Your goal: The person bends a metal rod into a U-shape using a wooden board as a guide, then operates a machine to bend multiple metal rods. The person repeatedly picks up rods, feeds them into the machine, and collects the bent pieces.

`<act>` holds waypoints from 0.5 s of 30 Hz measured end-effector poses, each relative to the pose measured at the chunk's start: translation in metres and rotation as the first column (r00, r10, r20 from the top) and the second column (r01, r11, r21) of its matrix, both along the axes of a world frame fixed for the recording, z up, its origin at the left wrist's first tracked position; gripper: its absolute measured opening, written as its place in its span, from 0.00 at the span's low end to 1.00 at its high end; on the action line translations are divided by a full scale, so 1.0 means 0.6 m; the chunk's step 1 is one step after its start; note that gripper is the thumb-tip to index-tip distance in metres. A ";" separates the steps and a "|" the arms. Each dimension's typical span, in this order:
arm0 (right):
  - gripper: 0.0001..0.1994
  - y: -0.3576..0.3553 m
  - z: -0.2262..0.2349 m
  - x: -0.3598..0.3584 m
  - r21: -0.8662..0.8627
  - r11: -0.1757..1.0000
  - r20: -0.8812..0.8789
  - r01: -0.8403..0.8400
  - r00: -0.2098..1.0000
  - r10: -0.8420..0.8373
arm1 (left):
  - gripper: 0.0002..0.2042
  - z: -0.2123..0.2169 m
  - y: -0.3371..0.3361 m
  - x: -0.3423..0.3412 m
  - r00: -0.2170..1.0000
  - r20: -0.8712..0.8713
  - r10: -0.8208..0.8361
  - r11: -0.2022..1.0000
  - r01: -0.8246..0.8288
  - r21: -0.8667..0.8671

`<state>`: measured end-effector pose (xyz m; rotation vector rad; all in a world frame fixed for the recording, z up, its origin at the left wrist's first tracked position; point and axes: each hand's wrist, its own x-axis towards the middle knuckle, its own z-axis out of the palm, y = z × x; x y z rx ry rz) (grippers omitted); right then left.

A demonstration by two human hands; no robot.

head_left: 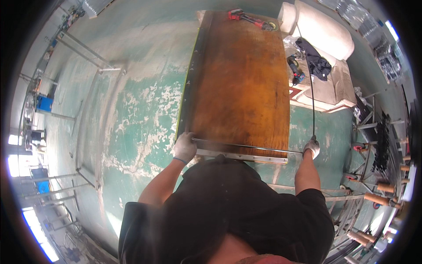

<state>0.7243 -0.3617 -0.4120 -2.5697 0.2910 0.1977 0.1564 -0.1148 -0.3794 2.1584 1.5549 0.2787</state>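
A wood-topped workbench [241,83] stands in front of me, edged with a dark metal strip on the left and a pale strip on the near side. Across its near end runs a thin shiny metal bar [246,146]. My left hand [185,147], in a whitish glove, is closed round the bar's left end at the bench corner. Beyond the right edge, my gloved right hand [312,147] is closed on a long thin dark rod [312,97] that stretches away from me. The bar's right end reaches that hand; whether bar and rod are joined, I cannot tell.
A red cordless power tool [250,18] lies on the bench's far end. Right of the bench, a beige padded seat [323,83] carries a cordless drill [295,70] and a dark garment [316,60]. Metal racks [369,127] line the right; a metal frame [90,61] stands left.
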 end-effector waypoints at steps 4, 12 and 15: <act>0.25 0.000 -0.039 0.021 0.079 0.986 -0.033 -0.146 0.988 0.149 | 0.16 -0.010 -0.016 0.039 0.926 -0.217 -0.310 0.951 0.303 -0.066; 0.18 -0.066 -0.150 0.085 -0.037 0.975 -0.187 -0.219 0.960 0.208 | 0.12 -0.012 -0.036 0.055 0.813 -0.337 -0.474 0.880 0.451 -0.149; 0.20 -0.100 -0.181 0.089 -0.037 0.971 -0.178 -0.236 0.958 0.226 | 0.12 -0.027 -0.050 0.042 0.828 -0.314 -0.464 0.885 0.450 -0.119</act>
